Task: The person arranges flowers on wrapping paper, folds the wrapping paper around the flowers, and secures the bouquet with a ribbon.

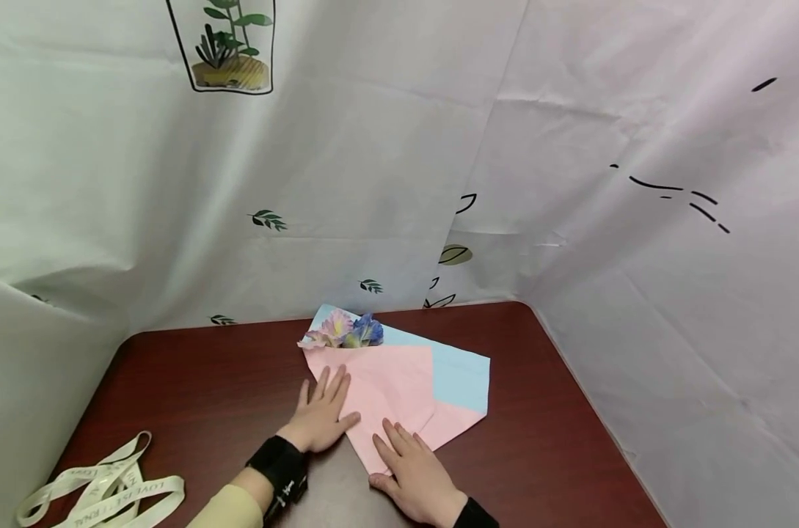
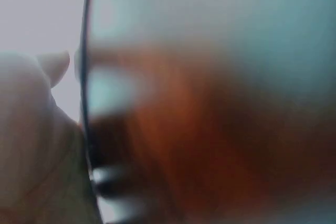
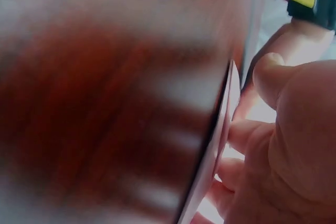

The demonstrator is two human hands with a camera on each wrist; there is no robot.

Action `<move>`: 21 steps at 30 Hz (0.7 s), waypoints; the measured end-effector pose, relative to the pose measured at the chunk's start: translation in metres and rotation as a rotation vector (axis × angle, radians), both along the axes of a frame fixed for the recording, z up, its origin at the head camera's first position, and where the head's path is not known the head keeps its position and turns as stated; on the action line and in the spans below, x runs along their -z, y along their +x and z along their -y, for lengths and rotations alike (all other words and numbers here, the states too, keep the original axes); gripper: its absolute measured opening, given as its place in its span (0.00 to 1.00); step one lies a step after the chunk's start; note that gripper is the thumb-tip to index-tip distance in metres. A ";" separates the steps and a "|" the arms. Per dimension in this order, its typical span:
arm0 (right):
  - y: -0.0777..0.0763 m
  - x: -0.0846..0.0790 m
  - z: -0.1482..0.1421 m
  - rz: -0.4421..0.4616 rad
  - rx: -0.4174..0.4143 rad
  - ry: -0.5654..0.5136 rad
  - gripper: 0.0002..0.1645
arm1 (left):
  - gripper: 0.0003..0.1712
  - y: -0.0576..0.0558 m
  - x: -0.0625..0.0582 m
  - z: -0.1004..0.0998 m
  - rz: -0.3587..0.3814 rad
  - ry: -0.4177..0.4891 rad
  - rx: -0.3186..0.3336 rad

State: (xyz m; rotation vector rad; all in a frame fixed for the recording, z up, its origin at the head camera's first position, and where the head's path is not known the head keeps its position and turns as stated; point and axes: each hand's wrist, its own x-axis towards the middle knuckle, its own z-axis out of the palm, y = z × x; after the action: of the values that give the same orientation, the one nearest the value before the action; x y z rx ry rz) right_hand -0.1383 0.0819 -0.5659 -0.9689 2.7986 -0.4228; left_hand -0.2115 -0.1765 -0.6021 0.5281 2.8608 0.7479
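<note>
A sheet of pink and light blue wrapping paper (image 1: 389, 374) lies folded on the table, its narrow end toward me. Pink flowers (image 1: 333, 329) and a blue flower (image 1: 367, 331) stick out of its far left edge; their stems are hidden under the paper. My left hand (image 1: 320, 414) rests with spread fingers on the left edge of the pink paper. The right hand (image 1: 414, 473) presses flat on the paper near its lower tip. In the right wrist view, the right hand (image 3: 283, 145) touches the paper's edge (image 3: 223, 119). The left wrist view is mostly blurred.
A loose heap of white printed ribbon (image 1: 118, 488) lies at the table's front left. The dark red table (image 1: 227, 389) is bordered by hanging white cloth (image 1: 373, 147) with leaf drawings at the back and sides.
</note>
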 end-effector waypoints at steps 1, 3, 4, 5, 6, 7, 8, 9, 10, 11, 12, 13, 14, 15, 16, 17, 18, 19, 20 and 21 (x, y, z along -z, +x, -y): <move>-0.001 0.001 0.001 -0.036 -0.009 -0.007 0.39 | 0.52 -0.004 -0.001 0.003 -0.006 -0.015 -0.032; -0.003 0.001 0.003 -0.089 -0.018 -0.017 0.36 | 0.51 -0.011 -0.002 0.009 -0.007 -0.047 -0.073; -0.004 0.001 0.005 -0.110 -0.019 -0.021 0.34 | 0.50 -0.013 -0.002 0.011 -0.008 -0.071 -0.085; -0.006 -0.001 0.006 -0.114 -0.011 -0.021 0.32 | 0.51 -0.015 -0.003 0.012 -0.002 -0.078 -0.089; -0.007 -0.002 0.008 -0.123 -0.004 -0.026 0.30 | 0.51 -0.016 -0.003 0.013 0.005 -0.077 -0.088; -0.010 -0.003 0.010 -0.127 0.010 -0.036 0.28 | 0.52 -0.017 -0.003 0.013 0.011 -0.079 -0.084; -0.012 -0.006 0.011 -0.119 0.033 -0.044 0.25 | 0.53 -0.017 -0.004 0.013 0.013 -0.058 -0.079; -0.014 -0.008 0.013 -0.120 0.055 -0.057 0.23 | 0.54 -0.017 -0.005 0.013 0.010 -0.045 -0.074; -0.017 -0.009 0.013 -0.116 0.079 -0.069 0.20 | 0.55 -0.017 -0.005 0.013 0.002 -0.033 -0.069; -0.020 -0.010 0.014 -0.113 0.100 -0.083 0.17 | 0.55 -0.018 -0.007 0.013 -0.006 -0.015 -0.068; -0.023 -0.010 0.014 -0.108 0.115 -0.095 0.14 | 0.56 -0.019 -0.007 0.012 -0.015 -0.009 -0.066; -0.026 -0.010 0.014 -0.099 0.128 -0.100 0.10 | 0.56 -0.020 -0.008 0.012 -0.028 -0.006 -0.070; -0.028 -0.010 0.014 -0.087 0.137 -0.103 0.08 | 0.56 -0.022 -0.009 0.012 -0.040 -0.007 -0.076; -0.031 -0.009 0.014 -0.070 0.142 -0.104 0.07 | 0.56 -0.023 -0.009 0.013 -0.049 -0.019 -0.082; -0.033 -0.008 0.013 -0.050 0.145 -0.102 0.08 | 0.56 -0.025 -0.009 0.014 -0.053 -0.021 -0.090; -0.035 -0.006 0.013 -0.027 0.148 -0.102 0.10 | 0.57 -0.027 -0.009 0.015 -0.052 -0.020 -0.097; -0.037 -0.005 0.013 0.001 0.155 -0.101 0.13 | 0.58 -0.029 -0.009 0.016 -0.047 -0.030 -0.100; -0.039 -0.004 0.012 0.028 0.164 -0.101 0.17 | 0.59 -0.030 -0.009 0.018 -0.046 -0.025 -0.102; -0.041 -0.003 0.012 0.053 0.172 -0.101 0.22 | 0.60 -0.032 -0.009 0.020 -0.041 -0.027 -0.102; -0.042 -0.002 0.012 0.074 0.179 -0.098 0.28 | 0.62 -0.034 -0.008 0.022 -0.042 -0.026 -0.102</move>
State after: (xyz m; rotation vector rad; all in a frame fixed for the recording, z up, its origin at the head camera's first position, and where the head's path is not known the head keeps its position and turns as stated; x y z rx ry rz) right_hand -0.1807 0.0700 -0.5638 -0.7060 2.8304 -0.6109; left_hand -0.2456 -0.1983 -0.5936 0.4018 2.9508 0.7215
